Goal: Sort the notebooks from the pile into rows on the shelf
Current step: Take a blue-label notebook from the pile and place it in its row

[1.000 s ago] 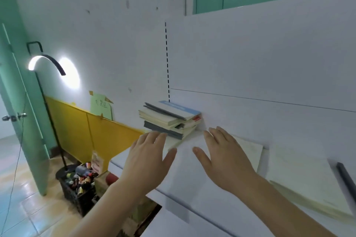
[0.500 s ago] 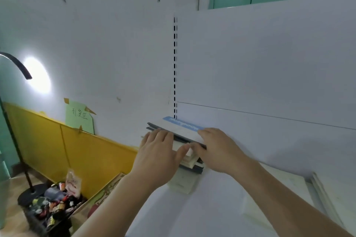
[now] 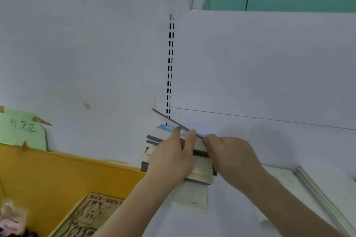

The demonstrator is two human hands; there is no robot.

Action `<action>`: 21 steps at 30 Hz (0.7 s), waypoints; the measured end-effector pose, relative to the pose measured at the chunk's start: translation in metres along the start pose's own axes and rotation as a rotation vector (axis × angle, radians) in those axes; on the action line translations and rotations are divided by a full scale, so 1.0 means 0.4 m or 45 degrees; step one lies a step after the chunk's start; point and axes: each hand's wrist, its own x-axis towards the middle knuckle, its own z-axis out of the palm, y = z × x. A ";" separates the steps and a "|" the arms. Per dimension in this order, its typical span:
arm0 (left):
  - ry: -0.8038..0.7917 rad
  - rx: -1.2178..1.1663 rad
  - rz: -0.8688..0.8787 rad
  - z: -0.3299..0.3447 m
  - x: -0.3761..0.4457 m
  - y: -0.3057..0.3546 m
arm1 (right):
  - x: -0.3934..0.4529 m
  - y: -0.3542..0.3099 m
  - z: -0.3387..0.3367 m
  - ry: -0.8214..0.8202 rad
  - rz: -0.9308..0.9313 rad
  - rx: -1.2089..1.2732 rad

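So half a second ago our hands were just landing on the pile of notebooks [image 3: 179,161] at the left end of the shelf [image 3: 227,217]; now the top notebook [image 3: 173,121] is tipped up off it, far edge raised toward the slotted upright [image 3: 169,75]. We read that as the first pick starting, with the sorting itself barely begun.

Biggest stuff around: the white back panel [image 3: 269,63] right behind the pile, so not much room to swing the cover up. The yellow board [image 3: 57,175] sits past the shelf's left edge. Flat notebooks [image 3: 327,188] already lie toward the right end, well apart from the pile.

Right hand [image 3: 231,156] pinches the lifted notebook's near edge, fingers curled on it. Left hand [image 3: 171,161] rests on the pile, fingertips [image 3: 192,132] touching that same edge.
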 end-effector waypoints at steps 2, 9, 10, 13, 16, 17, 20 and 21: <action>-0.083 -0.350 -0.080 0.003 0.009 0.031 | -0.014 -0.027 -0.011 0.039 0.021 0.068; 0.281 -0.670 -0.225 0.000 0.034 0.044 | -0.045 -0.032 -0.037 -0.117 0.049 0.450; 0.341 -0.664 -0.235 -0.012 0.040 0.040 | -0.041 -0.016 -0.039 -0.098 0.130 0.457; 0.407 -0.624 -0.256 -0.051 0.052 0.019 | -0.025 0.043 -0.009 -0.242 0.322 0.462; 0.452 -0.540 -0.257 -0.077 0.050 -0.007 | -0.015 0.071 0.044 -0.571 0.204 0.560; 0.465 -0.535 -0.265 -0.084 0.048 -0.014 | -0.014 0.073 0.058 -0.601 0.168 0.582; 0.454 -0.550 -0.301 -0.092 0.042 -0.035 | -0.004 0.074 0.071 -0.479 0.118 0.486; 0.452 -0.571 -0.314 -0.093 0.041 -0.041 | -0.003 0.073 0.068 -0.447 0.070 0.393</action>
